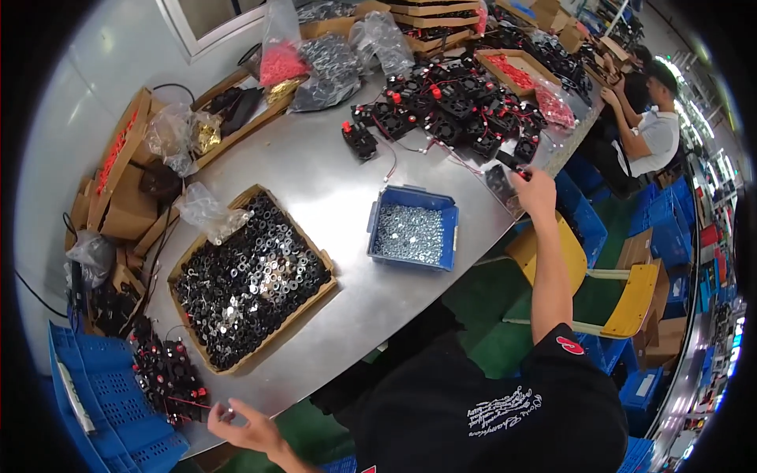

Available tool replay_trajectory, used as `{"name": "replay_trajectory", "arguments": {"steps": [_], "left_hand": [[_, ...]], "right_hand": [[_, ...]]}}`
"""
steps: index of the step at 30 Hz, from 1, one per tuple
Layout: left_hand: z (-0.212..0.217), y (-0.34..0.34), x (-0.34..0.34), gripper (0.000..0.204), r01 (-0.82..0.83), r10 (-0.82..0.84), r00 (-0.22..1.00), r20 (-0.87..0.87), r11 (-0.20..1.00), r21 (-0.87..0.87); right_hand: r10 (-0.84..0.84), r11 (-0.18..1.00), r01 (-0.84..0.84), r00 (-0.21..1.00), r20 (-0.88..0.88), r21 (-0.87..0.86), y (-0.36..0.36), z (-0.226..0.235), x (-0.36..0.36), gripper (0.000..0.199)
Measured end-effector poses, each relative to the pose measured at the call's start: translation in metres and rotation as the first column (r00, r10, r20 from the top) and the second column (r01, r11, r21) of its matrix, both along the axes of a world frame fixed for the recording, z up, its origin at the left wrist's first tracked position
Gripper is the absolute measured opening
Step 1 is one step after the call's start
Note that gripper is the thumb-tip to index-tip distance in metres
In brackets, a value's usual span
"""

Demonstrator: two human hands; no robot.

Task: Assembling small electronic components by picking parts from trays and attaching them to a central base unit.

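My right hand (536,193) reaches to the table's right edge, its fingers closed on a black fan unit (501,183) that is partly blurred. Beyond it spreads a large heap of black fan units (453,106) with red parts and thin wires. My left hand (246,430) is low at the near left edge, fingers curled, with a small thing at the fingertips that I cannot make out. Close to that hand lies a smaller pile of black and red units (167,374). A blue bin of small silvery metal parts (453,236) stands mid-table.
A cardboard tray (315,293) holds black and silvery washers, with a clear bag (211,213) on it. Blue crates (102,394) stand at the left. Bags of red parts (282,63) lie at the back. A yellow chair (631,299) and a seated person (654,134) are to the right.
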State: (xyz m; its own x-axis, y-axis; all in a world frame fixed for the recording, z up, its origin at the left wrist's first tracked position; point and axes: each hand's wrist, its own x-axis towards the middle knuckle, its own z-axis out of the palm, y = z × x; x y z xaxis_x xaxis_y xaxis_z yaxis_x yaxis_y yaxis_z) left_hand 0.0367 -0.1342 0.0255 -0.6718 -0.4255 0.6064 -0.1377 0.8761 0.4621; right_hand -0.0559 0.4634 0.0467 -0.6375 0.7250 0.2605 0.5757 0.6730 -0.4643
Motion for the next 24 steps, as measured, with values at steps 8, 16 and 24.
{"name": "replay_trajectory", "arguments": {"steps": [8,16,24], "left_hand": [[0.021,0.108,-0.015,0.008,0.593,-0.710,0.688,0.148,0.669,0.448],[0.046,0.159,-0.019,0.043,0.470,-0.888,0.451,-0.091,0.149,0.870],[0.062,0.144,-0.041,0.035,0.251,-0.730,0.662,-0.170,0.002,0.968]], "right_hand": [[-0.049,0.825,-0.261,0.850,-0.524,-0.501,-0.074,0.021,0.013,0.033],[0.640,0.753,-0.604,0.577,-0.507,0.263,-0.225,0.057,0.048,0.055],[0.837,0.434,-0.885,0.329,-0.437,0.165,-0.300,0.039,0.078,0.051]]}}
